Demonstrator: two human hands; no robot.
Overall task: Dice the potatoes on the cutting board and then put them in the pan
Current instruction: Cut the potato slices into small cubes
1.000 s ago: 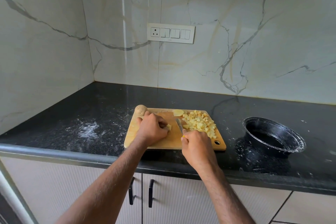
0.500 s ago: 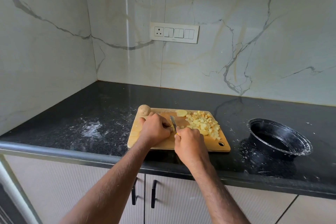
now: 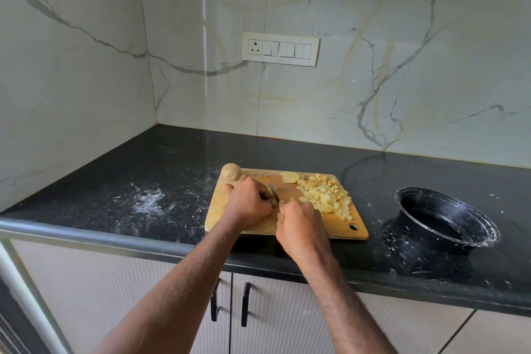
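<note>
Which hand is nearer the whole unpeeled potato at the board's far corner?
Left. The left hand lies just in front of the whole potato, almost touching it. The right hand, holding the knife, sits farther toward the near right.

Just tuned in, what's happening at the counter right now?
A person is dicing potato on the wooden cutting board. The right hand holds the knife, blade down beside the left hand, which is curled over a piece hidden beneath it. A pile of diced potato sits on the board's right side, a whole potato at its far left corner. The black pan holds no potato.
</note>
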